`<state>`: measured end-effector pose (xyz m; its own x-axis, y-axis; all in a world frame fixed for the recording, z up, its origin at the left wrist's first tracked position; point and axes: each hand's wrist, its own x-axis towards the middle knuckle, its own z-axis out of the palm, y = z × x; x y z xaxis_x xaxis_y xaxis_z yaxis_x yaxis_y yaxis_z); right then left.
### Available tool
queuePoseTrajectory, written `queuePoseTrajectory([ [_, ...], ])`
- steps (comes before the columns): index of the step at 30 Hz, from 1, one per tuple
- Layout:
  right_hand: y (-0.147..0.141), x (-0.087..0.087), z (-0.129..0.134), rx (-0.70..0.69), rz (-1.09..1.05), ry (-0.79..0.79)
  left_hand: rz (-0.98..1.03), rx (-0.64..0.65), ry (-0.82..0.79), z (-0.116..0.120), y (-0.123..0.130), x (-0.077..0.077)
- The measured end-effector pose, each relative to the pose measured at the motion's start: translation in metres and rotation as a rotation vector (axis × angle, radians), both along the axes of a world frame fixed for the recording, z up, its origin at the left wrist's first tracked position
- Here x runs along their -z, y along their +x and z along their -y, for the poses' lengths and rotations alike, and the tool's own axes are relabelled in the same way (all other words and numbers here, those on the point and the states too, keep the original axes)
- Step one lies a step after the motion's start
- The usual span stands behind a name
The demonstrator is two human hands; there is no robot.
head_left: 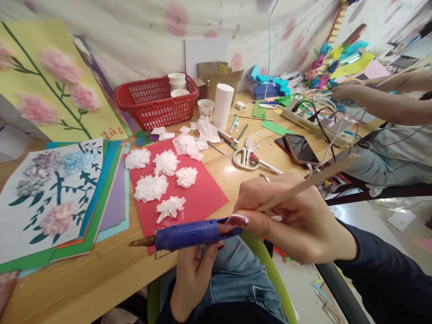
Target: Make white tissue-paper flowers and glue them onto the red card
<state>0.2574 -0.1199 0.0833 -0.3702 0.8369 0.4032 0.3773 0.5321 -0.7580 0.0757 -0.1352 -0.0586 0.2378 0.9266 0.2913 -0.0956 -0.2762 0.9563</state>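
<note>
My left hand [194,272] is closed around the underside of a blue hot glue gun [189,235], its brownish nozzle pointing left. The gun's handle is mostly hidden. My right hand [286,216] pinches a long beige stick [310,180], blurred at its far end. The thumb of that hand touches the gun's rear end. Beyond the gun lies a red sheet of paper [209,191], and several crumpled white paper flowers [150,187] sit on it. A wet-looking patch shows beside the nearest flower.
White scissors [246,157] and loose white paper pieces [205,130] lie behind the sheet. A red basket [155,103] holds paper cups. Stacked coloured papers [111,207] are at left. Phones [300,148] and a power strip [313,121] lie right, near another person's arms [381,96].
</note>
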Motion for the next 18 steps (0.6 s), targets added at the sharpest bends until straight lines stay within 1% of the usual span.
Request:
queuePoseTrajectory([
  [5,-0.004,0.003,0.013,0.085,0.099,0.145,-0.045,-0.032,-0.029,0.0,0.001,0.0],
  [10,-0.007,0.002,0.019,0.124,0.254,0.276,-0.08,-0.009,-0.062,0.0,0.0,0.002],
  [14,-0.008,0.005,0.02,0.2,0.286,0.355,-0.063,-0.053,-0.082,0.0,0.001,0.0],
  [18,-0.008,0.009,0.017,0.173,0.289,0.383,-0.034,-0.068,-0.099,0.001,0.002,0.003],
])
